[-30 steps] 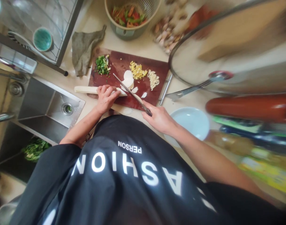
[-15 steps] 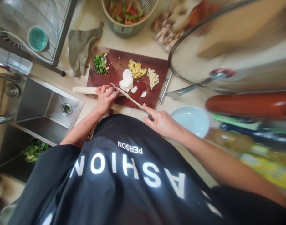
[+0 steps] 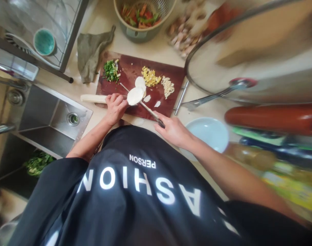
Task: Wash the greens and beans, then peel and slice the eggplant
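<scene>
My left hand (image 3: 116, 107) is closed over a long, pale, peeled root vegetable (image 3: 93, 98), whose uncut end sticks out to the left past the chopping board (image 3: 125, 70). In my right hand (image 3: 172, 128) is the handle of a kitchen knife (image 3: 149, 111), its blade seen edge-on, slanting across the board beside my left fingertips. One oval white slice (image 3: 135, 96) lies against the blade. Just behind it are more white slices (image 3: 140, 82) in a small heap, with two thin slivers to the right. Chopped green onion (image 3: 111, 71), yellow bits (image 3: 151, 76) and minced garlic (image 3: 167, 86) sit in separate piles.
Left of the board is a steel sink (image 3: 56, 119) with leafy greens (image 3: 38, 163) in its nearer basin. A grey cloth (image 3: 90, 56) and a colander of cut vegetables (image 3: 138, 36) lie behind. To the right are a pale blue bowl (image 3: 208, 133), tongs (image 3: 209, 98) and a large glass lid (image 3: 197, 73).
A fresh white slice now shows at the knife blade, in front of the heap. The knife and my right hand have shifted slightly; my left hand still holds the root vegetable.
</scene>
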`<state>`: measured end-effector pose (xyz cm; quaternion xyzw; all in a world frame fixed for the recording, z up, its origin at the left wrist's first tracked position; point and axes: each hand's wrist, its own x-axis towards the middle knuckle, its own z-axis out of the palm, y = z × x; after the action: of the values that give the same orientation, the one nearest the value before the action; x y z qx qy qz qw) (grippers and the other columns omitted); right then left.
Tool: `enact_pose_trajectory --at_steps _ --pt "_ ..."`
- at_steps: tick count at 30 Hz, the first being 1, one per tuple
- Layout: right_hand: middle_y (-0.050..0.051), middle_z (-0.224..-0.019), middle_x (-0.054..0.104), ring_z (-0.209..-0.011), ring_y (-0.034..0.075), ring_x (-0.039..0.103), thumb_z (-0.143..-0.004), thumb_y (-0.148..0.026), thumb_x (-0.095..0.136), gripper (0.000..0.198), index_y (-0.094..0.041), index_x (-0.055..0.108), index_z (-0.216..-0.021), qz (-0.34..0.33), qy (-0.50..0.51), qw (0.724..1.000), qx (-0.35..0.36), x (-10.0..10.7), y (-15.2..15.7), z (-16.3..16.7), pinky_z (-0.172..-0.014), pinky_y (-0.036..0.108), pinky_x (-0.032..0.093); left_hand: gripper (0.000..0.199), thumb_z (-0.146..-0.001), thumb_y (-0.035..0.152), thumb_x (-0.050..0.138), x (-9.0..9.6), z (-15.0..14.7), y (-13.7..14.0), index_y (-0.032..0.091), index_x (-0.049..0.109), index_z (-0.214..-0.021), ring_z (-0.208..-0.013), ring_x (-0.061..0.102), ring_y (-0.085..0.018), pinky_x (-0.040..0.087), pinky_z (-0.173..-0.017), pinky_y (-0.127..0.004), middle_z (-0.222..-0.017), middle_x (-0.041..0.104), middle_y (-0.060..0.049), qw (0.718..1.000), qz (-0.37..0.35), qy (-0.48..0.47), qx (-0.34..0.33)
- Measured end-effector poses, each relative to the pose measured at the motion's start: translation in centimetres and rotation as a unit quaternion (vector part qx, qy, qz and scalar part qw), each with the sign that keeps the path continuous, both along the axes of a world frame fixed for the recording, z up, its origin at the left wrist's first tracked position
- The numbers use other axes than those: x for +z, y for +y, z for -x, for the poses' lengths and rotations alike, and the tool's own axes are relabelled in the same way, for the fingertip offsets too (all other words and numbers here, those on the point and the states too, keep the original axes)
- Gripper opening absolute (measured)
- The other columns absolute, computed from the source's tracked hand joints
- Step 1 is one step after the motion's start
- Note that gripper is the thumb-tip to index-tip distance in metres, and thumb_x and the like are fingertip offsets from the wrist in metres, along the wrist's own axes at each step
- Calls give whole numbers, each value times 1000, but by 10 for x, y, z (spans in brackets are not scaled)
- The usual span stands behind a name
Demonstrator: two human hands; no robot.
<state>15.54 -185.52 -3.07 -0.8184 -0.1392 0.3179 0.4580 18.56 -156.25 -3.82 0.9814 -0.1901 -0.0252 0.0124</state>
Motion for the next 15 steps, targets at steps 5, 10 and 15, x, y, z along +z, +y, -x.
enact_pose_trajectory --at_steps 5,10,15 --pt "5 -80 76 -70 20 71 -92 -25 53 56 -13 59 -147 15 18 999 29 14 -13 5 -78 29 56 37 -105 49 41 0 -1 0 26 69 -102 -109 55 -25 28 -100 -45 -100 69 -7 1000 14 20 16" --pt "5 -89 78 -76 21 74 -93 -23 53 56 -14 57 -148 27 29 998 42 13 -9 0 -81 29 57 38 -104 52 42 -2 -2 1 28 70 -111 -114 54 -26 26 -103 -45 -107 69 -8 998 25 49 34" --pt "8 -108 79 -92 24 76 -93 -21 54 59 -18 54 -151 39 23 998 38 -10 23 -9 -90 32 56 36 -104 50 43 1 -3 1 29 72 -110 -112 56 -27 28 -102 -47 -107 71 -8 998 16 55 22"
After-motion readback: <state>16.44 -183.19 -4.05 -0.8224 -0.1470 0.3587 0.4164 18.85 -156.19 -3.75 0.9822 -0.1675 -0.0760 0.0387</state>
